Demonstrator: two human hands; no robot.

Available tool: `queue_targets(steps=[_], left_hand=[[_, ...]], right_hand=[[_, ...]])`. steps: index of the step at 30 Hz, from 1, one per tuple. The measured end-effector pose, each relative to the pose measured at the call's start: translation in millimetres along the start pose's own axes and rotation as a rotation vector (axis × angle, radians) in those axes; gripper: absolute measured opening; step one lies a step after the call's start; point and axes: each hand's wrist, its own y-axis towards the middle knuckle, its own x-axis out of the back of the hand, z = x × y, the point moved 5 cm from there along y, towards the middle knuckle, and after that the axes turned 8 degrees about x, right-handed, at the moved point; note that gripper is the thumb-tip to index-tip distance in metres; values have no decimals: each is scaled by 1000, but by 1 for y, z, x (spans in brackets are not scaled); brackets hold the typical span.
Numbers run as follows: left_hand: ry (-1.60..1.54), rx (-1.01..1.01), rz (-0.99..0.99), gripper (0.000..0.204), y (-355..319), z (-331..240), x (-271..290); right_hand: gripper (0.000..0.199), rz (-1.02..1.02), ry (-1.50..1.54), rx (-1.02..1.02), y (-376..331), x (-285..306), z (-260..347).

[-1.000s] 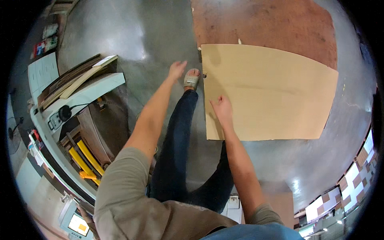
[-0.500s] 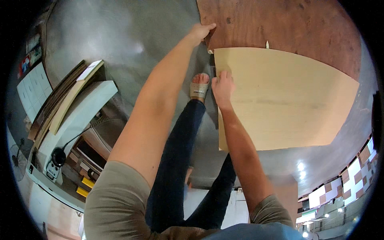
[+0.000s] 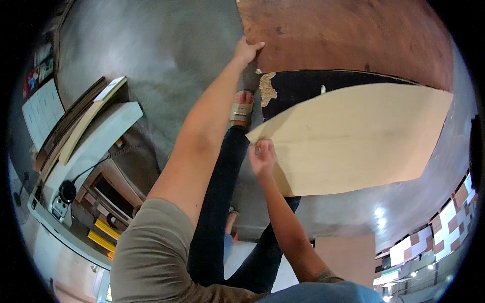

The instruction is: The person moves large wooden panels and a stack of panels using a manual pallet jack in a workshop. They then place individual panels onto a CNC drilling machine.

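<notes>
Tan, thin cardboard sheet fills much of the floor ahead of the person I am following from afar, to the right of the dark-trousered front leg and below a reddish-brown, scuffed wooden board. Half a second ago I had that sheet lying flat with its upper edge close against the board; now its left corner is drawn back toward the body, the upper edge bows, and a black, smooth surface with a ragged, pale torn patch has come into view between the two. I see the right hand with its fingers curled in, pinching the sheet near that corner against the thumb. Up at the board's left edge, the left hand stays where it had reached, thumb laid over the top face; its other fingers are mostly hidden, so I cannot tell whether they pinch.
</notes>
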Motion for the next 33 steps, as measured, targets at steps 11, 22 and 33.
queue_targets(steps=[11, 22, 33], left_hand=[[104, 162, 55, 93, -118, 20, 26], [0, 303, -18, 63, -203, 90, 12], [117, 302, -439, 65, -177, 105, 41]], right_hand=[[52, -68, 36, -614, -39, 25, -73], [87, -863, -122, -1295, -293, 259, -380], [72, -1007, 753, -923, -247, 315, -442]])
